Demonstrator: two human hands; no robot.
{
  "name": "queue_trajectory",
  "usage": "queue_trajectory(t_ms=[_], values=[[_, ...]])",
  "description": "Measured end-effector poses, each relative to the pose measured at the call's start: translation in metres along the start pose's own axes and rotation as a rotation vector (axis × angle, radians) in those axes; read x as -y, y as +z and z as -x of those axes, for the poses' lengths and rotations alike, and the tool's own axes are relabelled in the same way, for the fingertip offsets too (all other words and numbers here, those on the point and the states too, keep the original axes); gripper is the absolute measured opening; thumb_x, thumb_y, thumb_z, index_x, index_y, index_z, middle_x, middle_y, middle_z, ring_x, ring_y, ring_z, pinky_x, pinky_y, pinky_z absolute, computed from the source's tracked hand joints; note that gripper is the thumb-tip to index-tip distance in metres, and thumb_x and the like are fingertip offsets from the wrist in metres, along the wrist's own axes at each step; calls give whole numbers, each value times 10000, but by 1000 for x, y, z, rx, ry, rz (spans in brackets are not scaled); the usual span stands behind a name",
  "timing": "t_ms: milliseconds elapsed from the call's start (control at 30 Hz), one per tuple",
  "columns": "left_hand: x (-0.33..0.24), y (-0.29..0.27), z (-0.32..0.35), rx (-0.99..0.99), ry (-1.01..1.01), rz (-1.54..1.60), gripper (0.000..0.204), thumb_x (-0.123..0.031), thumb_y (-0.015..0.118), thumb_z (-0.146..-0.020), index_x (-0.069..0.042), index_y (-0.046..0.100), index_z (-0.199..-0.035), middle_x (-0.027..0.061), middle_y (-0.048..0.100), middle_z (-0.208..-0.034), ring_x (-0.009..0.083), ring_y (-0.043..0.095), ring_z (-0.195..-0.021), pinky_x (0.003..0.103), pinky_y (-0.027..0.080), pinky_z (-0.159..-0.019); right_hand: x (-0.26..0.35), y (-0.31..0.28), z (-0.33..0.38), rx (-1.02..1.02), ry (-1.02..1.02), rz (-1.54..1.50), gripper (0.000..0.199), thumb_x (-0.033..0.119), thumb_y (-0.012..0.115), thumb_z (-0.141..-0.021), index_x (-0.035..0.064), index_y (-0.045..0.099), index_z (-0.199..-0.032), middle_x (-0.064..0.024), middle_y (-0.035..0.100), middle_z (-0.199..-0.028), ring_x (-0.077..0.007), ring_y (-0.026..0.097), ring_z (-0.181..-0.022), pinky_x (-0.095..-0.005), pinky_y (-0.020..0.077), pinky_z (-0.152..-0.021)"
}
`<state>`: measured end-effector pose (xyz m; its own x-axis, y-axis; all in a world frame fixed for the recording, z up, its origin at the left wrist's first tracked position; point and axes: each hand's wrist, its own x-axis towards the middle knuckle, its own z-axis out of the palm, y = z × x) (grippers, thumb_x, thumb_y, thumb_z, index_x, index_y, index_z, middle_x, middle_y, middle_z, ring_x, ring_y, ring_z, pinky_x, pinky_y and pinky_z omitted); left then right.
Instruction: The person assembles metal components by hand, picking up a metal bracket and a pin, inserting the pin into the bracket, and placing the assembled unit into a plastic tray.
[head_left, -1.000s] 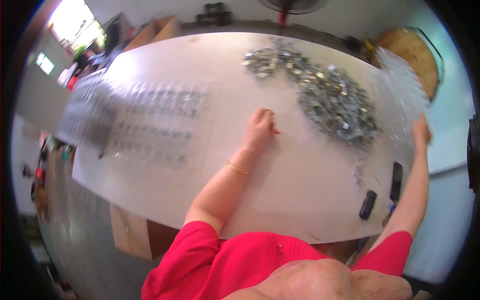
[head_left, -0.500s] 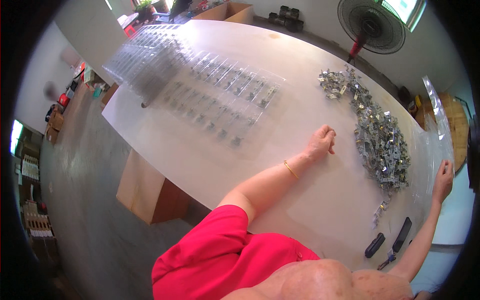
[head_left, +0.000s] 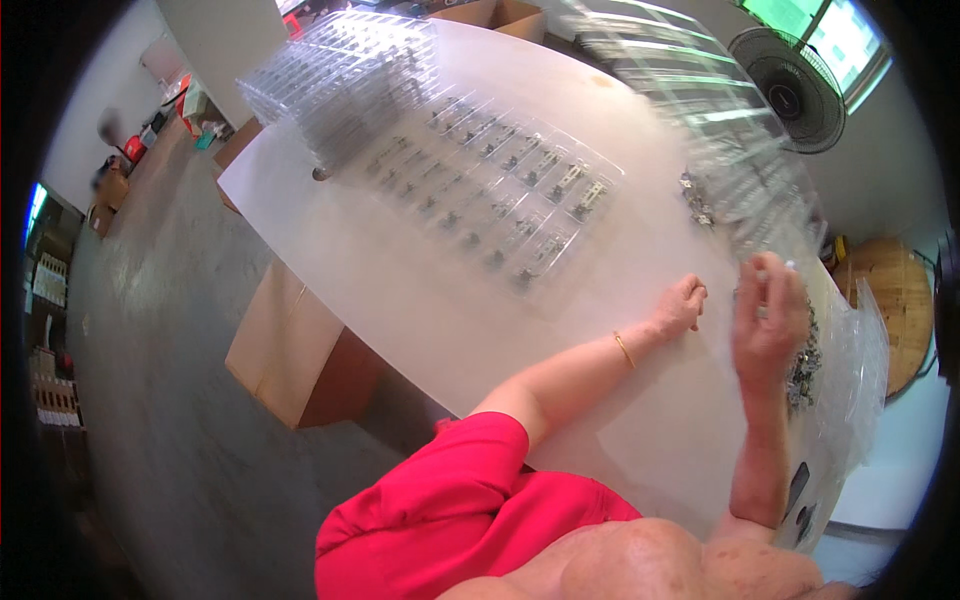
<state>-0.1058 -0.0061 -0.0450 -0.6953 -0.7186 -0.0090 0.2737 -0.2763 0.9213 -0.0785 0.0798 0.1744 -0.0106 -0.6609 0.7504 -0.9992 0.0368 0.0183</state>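
Item: clear plastic tray [head_left: 700,120], blurred, raised over the white table [head_left: 400,290]; I logged the right hand [head_left: 768,322] closed on its near edge. Left hand [head_left: 682,305]: loosely curled, resting on the tabletop, holding nothing I could see. Adjacent: filled compartment tray [head_left: 500,190] lying flat; stack of clear trays [head_left: 340,80] beyond; small metal parts [head_left: 802,362] partly hidden behind the right hand; cardboard box [head_left: 290,350] under the table; floor fan [head_left: 788,88].

Bright daylight, glary white table [head_left: 420,290], motion-blurred, fisheye-bent edges.
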Motion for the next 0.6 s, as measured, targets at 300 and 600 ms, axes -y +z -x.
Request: queue_trajectory(t_ms=[300,600], values=[[33,16,-10,-233,248,-354,227,-227,501,-990,-8,562,-996,108,580,-702,216,585,-561,392,508,-512,99,99,-6,13,-216,-305,142,130,694,-876,59,636,-984,-84,543,-745,-273,563,-683,-387,443,-631],[-7,5,6,12,-31,37,146,-160,494,-992,-18,529,-985,51,544,-685,138,532,-582,325,512,-500,133,158,20,128,-268,-359,149,129,674,-868,77,622,-998,-42,492,-728,-219,534,-679,-351,424,-642]])
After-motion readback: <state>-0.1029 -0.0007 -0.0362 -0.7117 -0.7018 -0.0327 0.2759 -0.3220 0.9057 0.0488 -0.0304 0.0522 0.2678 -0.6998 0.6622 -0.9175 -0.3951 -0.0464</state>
